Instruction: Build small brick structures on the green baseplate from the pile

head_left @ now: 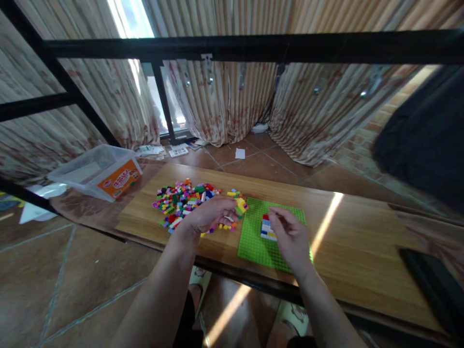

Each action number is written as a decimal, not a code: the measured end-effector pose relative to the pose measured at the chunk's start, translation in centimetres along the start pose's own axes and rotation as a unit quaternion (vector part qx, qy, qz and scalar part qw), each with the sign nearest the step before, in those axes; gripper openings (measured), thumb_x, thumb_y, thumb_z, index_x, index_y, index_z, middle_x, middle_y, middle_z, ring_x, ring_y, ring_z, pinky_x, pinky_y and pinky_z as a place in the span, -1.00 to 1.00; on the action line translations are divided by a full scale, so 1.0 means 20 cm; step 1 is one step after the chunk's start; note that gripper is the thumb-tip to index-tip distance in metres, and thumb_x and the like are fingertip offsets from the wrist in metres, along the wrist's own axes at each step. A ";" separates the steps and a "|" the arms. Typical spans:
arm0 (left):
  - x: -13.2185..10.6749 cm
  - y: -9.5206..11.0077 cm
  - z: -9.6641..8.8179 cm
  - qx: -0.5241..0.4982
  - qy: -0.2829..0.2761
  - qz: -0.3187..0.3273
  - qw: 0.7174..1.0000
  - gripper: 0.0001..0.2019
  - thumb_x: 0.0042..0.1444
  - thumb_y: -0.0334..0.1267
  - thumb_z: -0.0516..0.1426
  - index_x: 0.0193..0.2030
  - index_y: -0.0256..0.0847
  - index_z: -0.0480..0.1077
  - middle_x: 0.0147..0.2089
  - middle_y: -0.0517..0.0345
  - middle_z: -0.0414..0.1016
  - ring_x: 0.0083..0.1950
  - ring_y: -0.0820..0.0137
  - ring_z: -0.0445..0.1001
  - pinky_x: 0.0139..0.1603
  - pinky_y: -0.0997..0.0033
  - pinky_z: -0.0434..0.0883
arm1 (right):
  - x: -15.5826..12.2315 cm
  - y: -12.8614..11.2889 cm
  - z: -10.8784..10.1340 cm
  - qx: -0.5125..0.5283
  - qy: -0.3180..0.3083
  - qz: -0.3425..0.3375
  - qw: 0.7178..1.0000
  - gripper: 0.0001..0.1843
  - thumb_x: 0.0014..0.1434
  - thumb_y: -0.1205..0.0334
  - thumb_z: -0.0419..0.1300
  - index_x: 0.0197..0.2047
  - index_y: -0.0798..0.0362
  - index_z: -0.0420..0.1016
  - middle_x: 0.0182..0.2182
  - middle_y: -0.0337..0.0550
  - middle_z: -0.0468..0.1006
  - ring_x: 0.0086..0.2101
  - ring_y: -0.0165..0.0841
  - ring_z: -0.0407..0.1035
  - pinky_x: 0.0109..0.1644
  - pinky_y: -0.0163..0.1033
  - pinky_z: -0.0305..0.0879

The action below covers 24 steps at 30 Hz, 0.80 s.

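On the wooden table (362,241) lies a green baseplate (253,241) with a small stack of white, blue, red and yellow bricks (267,228) standing on it. My right hand (290,234) rests on the plate, its fingers curled and touching the stack. My left hand (212,212) hovers left of the plate, fingers pinched on a small clump of yellow and coloured bricks (241,207). A pile of loose coloured bricks (183,198) spreads out beyond and left of that hand.
A clear plastic tub with an orange label (105,174) lies at the table's far left. A black metal frame (253,48) crosses overhead. Curtains hang behind; papers (177,151) lie on the tiled floor. A dark flat object (435,285) sits at the right edge.
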<state>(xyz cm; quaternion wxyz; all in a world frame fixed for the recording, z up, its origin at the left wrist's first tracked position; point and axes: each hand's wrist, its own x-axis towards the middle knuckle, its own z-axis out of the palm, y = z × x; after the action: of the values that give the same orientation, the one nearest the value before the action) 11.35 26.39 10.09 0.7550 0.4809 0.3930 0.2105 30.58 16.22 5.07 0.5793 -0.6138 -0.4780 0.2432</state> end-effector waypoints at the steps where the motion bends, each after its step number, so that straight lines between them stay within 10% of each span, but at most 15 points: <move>1: 0.02 -0.01 0.04 -0.011 -0.019 -0.022 1.000 -0.79 0.02 -0.18 0.17 -0.33 -0.32 0.44 -0.43 0.11 0.47 -0.43 0.48 0.43 -0.43 0.51 0.33 | -0.01 -0.01 0.02 0.023 -0.034 0.000 0.999 -0.62 0.15 -0.02 0.19 -0.06 0.03 0.51 -0.26 -0.11 0.58 -0.33 -0.36 0.43 -0.28 -0.25 0.37; 7: 0.09 -0.07 0.18 -0.049 -0.046 -0.055 0.996 -0.79 0.06 -0.18 0.12 -0.42 -0.32 0.41 -0.50 0.15 0.43 -0.48 0.53 0.39 -0.43 0.55 0.32 | -0.02 0.01 0.05 0.056 -0.063 -0.005 0.996 -0.62 0.10 0.02 0.26 -0.05 0.01 0.50 -0.24 -0.13 0.55 -0.31 -0.37 0.42 -0.23 -0.24 0.38; 24: 0.11 -0.12 0.21 0.036 -0.075 0.060 0.995 -0.62 -0.06 0.02 0.29 -0.37 -0.31 0.40 -0.47 0.22 0.40 -0.48 0.59 0.33 -0.42 0.55 0.23 | -0.01 0.01 0.04 0.045 -0.043 0.026 0.998 -0.73 0.07 0.02 0.27 -0.29 0.06 0.48 -0.49 -0.28 0.46 -0.49 -0.45 0.30 -0.40 -0.32 0.25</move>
<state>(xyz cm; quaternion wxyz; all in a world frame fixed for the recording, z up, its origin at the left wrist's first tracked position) 15.85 24.54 8.05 0.7503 0.5449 0.3131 0.2052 29.90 16.40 4.64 0.5784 -0.5887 -0.4748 0.3058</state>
